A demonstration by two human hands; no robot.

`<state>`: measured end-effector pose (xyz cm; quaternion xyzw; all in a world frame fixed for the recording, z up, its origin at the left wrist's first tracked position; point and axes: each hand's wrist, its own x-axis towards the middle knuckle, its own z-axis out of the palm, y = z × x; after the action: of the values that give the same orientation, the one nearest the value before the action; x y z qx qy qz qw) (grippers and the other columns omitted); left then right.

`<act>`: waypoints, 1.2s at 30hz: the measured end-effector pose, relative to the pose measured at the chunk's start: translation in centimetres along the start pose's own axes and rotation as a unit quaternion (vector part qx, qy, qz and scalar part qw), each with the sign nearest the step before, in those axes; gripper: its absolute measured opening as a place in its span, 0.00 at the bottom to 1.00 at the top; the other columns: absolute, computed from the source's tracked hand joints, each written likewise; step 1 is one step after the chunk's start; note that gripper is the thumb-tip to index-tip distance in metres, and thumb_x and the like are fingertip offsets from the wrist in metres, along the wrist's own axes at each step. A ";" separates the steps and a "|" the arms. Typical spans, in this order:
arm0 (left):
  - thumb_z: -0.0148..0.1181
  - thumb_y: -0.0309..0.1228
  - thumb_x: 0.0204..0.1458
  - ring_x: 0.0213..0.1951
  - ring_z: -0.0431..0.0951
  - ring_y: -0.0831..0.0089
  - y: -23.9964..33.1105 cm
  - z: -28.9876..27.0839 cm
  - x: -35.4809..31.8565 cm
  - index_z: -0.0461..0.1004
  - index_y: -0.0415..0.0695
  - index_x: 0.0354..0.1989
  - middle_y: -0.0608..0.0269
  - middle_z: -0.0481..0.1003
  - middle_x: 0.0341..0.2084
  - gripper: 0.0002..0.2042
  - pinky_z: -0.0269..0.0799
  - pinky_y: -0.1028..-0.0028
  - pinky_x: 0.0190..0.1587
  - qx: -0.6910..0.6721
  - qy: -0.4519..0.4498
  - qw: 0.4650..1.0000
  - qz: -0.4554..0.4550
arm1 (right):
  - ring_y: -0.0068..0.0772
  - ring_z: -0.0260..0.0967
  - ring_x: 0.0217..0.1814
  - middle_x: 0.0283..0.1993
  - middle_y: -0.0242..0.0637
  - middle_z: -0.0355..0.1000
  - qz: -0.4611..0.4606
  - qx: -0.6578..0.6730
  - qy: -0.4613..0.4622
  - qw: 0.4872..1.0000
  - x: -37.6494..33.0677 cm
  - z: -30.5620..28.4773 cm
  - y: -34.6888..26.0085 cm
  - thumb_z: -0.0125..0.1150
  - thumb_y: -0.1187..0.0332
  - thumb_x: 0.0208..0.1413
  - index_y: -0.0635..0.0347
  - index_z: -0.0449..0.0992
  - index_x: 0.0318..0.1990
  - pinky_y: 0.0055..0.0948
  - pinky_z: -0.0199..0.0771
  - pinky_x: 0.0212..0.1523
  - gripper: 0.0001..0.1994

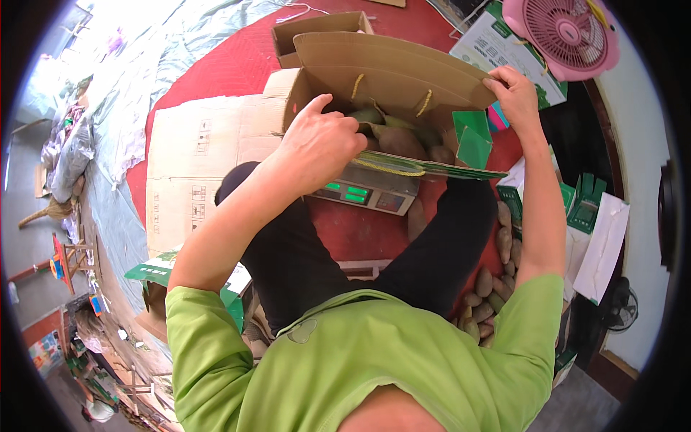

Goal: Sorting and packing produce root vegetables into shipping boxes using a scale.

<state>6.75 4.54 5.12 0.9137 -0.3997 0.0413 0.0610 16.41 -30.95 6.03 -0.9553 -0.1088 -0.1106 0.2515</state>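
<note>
From the head camera, looking down past my green shirt, my left hand [317,144] reaches into the open carton [389,79] that sits on the weighing scale [363,191] between my knees. Its fingers are curled loosely over the green-brown fruits [399,140] inside; I cannot tell whether they actually grip one. My right hand [515,93] pinches the far corner of the raised brown lid flap, fingers closed on the cardboard edge.

The carton is thin board with yellow cord handles [425,103]; I judge it stiff enough to hold by the flap but apt to crease, and heavy once filled, so lifting belongs at the base or the cords. The fruits look firm, smooth and bruisable, best cupped whole in the palm.

A flattened brown carton [201,165] with small printed handling symbols lies to my left on the red floor mat [237,65]. More loose fruits [497,266] lie in a heap by my right knee. Green and white folded boxes [583,205] lie beyond them, a green-bordered white printed sheet [497,43] at upper right, beside a pink fan [565,32].
</note>
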 end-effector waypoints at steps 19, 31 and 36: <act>0.58 0.25 0.43 0.33 0.74 0.62 -10.6 -6.8 -20.8 0.73 0.45 0.23 0.61 0.67 0.22 0.01 0.65 0.60 0.59 0.107 0.105 0.966 -0.211 | 0.43 0.74 0.40 0.35 0.37 0.76 -0.239 0.010 -0.005 0.971 8.7 12.0 -25.1 0.60 0.64 0.49 0.55 0.80 0.33 0.38 0.72 0.40 0.07; 0.54 0.26 0.45 0.35 0.75 0.62 -9.4 -4.5 -41.1 0.75 0.46 0.20 0.59 0.69 0.23 0.05 0.59 0.58 0.64 0.212 -0.099 0.893 -0.384 | 0.45 0.78 0.36 0.30 0.44 0.77 -0.254 0.049 -0.257 0.931 -2.6 27.1 -38.3 0.62 0.66 0.41 0.54 0.80 0.29 0.41 0.77 0.37 0.07; 0.57 0.30 0.44 0.38 0.77 0.63 -8.2 -0.5 -49.6 0.79 0.47 0.22 0.57 0.77 0.29 0.05 0.60 0.59 0.63 0.229 -0.218 0.839 -0.443 | 0.44 0.77 0.44 0.37 0.45 0.79 -0.228 0.091 -0.375 0.894 -8.1 30.8 -41.0 0.61 0.70 0.43 0.58 0.82 0.35 0.43 0.76 0.45 0.10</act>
<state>-20.80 46.10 -1.21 0.9666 0.0656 -0.1000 -0.2268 2.72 18.17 -3.56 -0.8478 -0.4191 0.2124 0.2459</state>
